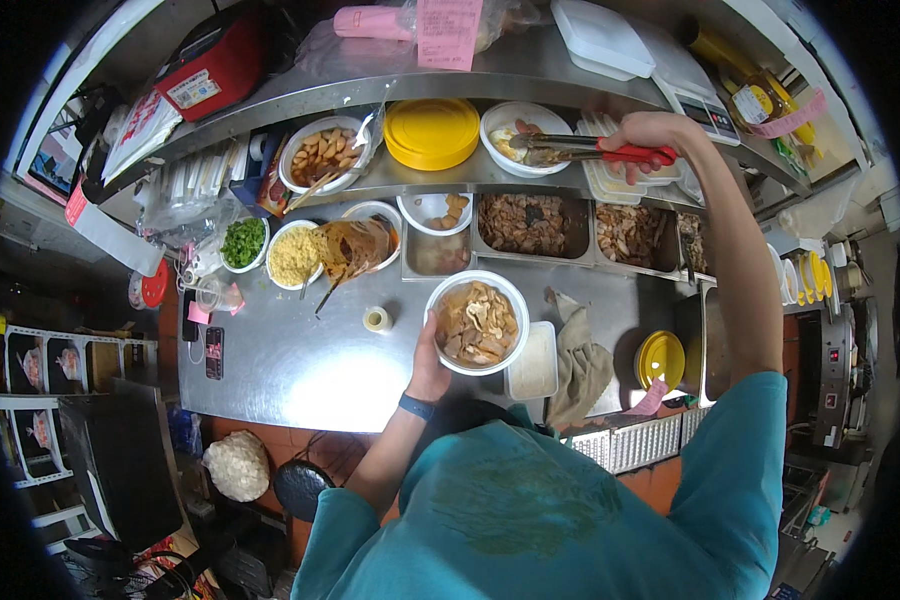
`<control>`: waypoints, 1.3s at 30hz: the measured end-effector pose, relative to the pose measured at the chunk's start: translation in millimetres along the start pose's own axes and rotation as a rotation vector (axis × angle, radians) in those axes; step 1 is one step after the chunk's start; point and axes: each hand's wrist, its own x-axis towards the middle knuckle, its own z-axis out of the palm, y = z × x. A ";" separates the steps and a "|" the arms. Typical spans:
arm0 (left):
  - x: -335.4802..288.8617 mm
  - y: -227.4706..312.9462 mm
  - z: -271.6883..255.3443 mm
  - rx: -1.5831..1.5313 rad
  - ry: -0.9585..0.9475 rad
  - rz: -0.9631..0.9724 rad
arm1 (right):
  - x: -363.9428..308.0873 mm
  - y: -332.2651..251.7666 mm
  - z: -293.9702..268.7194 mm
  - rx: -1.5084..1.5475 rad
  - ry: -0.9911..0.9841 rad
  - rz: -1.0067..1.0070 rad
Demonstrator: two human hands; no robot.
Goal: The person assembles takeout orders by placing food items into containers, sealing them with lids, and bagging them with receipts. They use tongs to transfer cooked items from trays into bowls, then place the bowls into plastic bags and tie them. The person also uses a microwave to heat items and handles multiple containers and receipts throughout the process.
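My left hand (431,366) is closed on the rim of a white bowl (519,310) filled with sliced cooked meat (476,322), held over the steel counter. My right hand (650,143) grips red-handled metal tongs (580,148) and reaches to the shelf above. The tongs' tips are over a white bowl (495,118) with what looks like egg and some pinkish pieces; whether they pinch anything I cannot make out. Below the raised forearm, steel pans hold dark shredded meat (525,225) and browned meat pieces (628,235).
Along the counter's back stand bowls of chopped green onion (243,243) and yellow crumbs (295,255). A yellow lid (431,133) and a bowl of brown eggs or nuts (322,153) sit on the shelf. Beside my bowl lie a white rectangular tub (533,365) and a crumpled cloth (581,365).
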 end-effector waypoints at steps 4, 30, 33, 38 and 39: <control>2.5 2.1 0.9 -0.020 0.020 0.013 | 5.1 19.4 3.3 0.085 -0.032 -0.033; 15.9 8.5 -0.7 0.007 0.082 0.071 | -141.8 64.4 213.8 -0.135 0.210 -0.220; 3.4 4.6 -20.3 -0.029 0.112 0.069 | -140.2 52.0 211.0 -0.120 0.344 -0.277; -10.9 1.7 -38.2 -0.012 0.144 0.074 | -49.7 1.4 228.8 -0.393 0.557 -0.413; -12.4 1.4 -38.9 0.002 0.165 0.075 | -25.4 -12.8 237.6 -0.523 0.559 -0.423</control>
